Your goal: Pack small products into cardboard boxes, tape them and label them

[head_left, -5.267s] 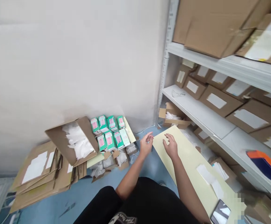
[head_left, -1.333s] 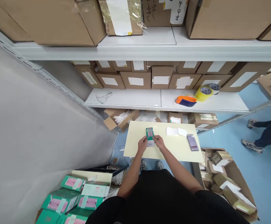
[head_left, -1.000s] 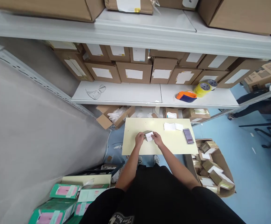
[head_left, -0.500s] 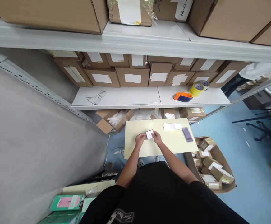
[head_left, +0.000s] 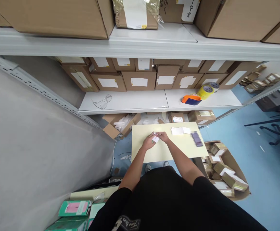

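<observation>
Over the pale yellow table [head_left: 149,155], both my hands are closed around a small white box [head_left: 155,139] with faint pink print. My left hand [head_left: 149,141] wraps its left side. My right hand [head_left: 163,137] grips its upper right edge with the fingertips. Part of the box is covered by my fingers. To the right on the same table lie white folded cards or flat boxes [head_left: 177,131]. A blurred-out dark purple rectangle [head_left: 196,139] rests near the table's right edge.
Above the table, a white shelf [head_left: 135,102] bears glasses [head_left: 103,101], tape rolls [head_left: 205,91] and an orange-and-blue item [head_left: 191,99]. Cardboard boxes [head_left: 139,81] line its back. A large carton [head_left: 236,166] of parcels stands right; an open carton [head_left: 111,130] sits left. Green boxes [head_left: 74,208] lie lower left.
The small white box has turned and tilted between my hands, and my left hand now wraps further around it. The view has shifted slightly; a person at the far right has left view.
</observation>
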`<action>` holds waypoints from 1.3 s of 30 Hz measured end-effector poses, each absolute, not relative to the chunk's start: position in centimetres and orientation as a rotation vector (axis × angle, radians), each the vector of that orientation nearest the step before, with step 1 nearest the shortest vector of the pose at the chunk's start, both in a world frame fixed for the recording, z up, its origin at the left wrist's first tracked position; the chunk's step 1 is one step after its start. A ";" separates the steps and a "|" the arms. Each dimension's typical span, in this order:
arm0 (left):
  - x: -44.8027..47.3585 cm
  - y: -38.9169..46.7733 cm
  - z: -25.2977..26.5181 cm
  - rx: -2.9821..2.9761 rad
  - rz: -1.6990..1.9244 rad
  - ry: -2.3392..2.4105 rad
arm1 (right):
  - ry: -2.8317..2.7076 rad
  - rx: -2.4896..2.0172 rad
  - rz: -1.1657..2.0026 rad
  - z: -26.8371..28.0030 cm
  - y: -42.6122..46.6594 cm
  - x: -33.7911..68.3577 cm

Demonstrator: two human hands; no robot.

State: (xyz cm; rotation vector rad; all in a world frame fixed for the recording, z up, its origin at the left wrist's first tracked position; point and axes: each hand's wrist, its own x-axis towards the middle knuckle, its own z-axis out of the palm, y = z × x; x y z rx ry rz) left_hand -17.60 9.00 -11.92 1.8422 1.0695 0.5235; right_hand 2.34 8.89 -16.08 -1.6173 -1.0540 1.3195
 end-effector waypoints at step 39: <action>-16.7 9.8 -10.2 2.123 0.125 1.145 | -1.199 -1.666 1.196 -17.3 4.2 2.1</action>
